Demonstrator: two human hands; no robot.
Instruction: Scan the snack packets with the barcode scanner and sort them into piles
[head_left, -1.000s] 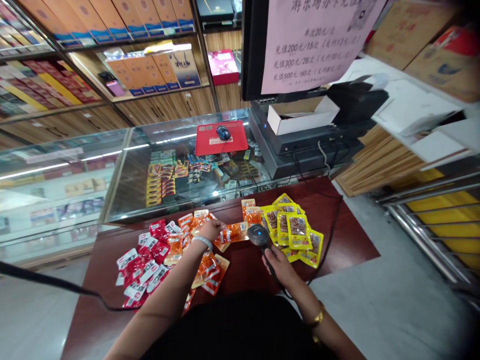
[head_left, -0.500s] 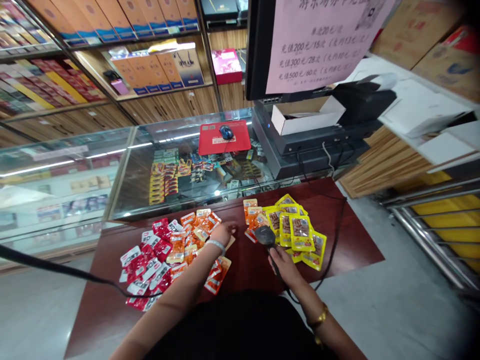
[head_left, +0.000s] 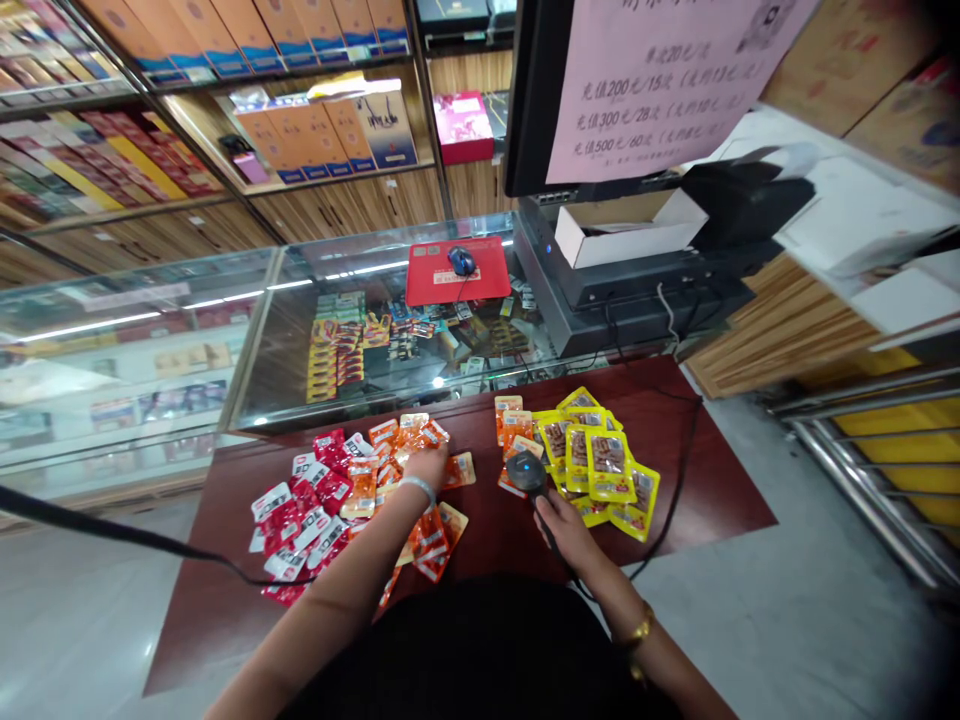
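My right hand (head_left: 564,525) is closed around the handle of a black barcode scanner (head_left: 527,470), whose head sits over the lower edge of a small group of orange snack packets (head_left: 517,428). My left hand (head_left: 426,464) reaches down onto the larger pile of orange snack packets (head_left: 361,488), touching its upper right part; its fingertips are hidden among the packets. Red-and-white snack packets (head_left: 304,530) are heaped left of that pile. Yellow snack packets (head_left: 609,465) lie overlapping just beyond the scanner, on the right.
The packets lie on a dark red tabletop (head_left: 495,545). Behind it stands a glass display counter (head_left: 292,290) with a red mouse pad (head_left: 427,290) and a mouse (head_left: 461,261). A monitor (head_left: 529,100) rises at the back right. A black cable (head_left: 681,470) curves around the yellow packets.
My left hand has moved left from the gap between the orange groups onto the larger orange pile. My right hand still holds the scanner in about the same place; a blue light now shows on it.
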